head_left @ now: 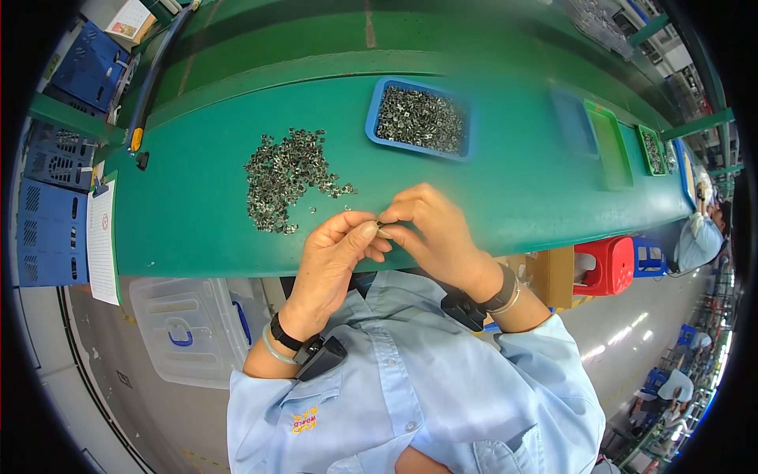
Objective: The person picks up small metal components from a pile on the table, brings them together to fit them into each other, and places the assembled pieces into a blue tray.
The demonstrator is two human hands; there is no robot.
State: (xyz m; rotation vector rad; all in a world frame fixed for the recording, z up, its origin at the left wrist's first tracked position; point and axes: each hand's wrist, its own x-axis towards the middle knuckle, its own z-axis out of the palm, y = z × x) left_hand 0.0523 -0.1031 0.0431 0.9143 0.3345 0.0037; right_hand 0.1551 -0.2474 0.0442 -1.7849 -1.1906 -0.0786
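My left hand (345, 246) and my right hand (430, 235) meet at the near edge of the green table, thumbs and fingertips pinched together. Between them is a tiny dark metal piece (378, 224), mostly covered by the fingertips. Both hands appear to grip it. Just beyond my left hand spreads a loose heap of small shiny metal pieces (286, 178), with a few strays at its right side. Farther off, to the right of the heap, a blue tray (377, 141) holds a great many similar small metal parts (420, 118).
The green table (189, 205) runs across the view. At its right stand a green tray (608, 146) and a smaller green tray of parts (652, 152). Left are blue crates (51, 229) and a clipboard (103, 241). A clear box (185, 332) and red stool (614, 265) are below. Other people sit far right.
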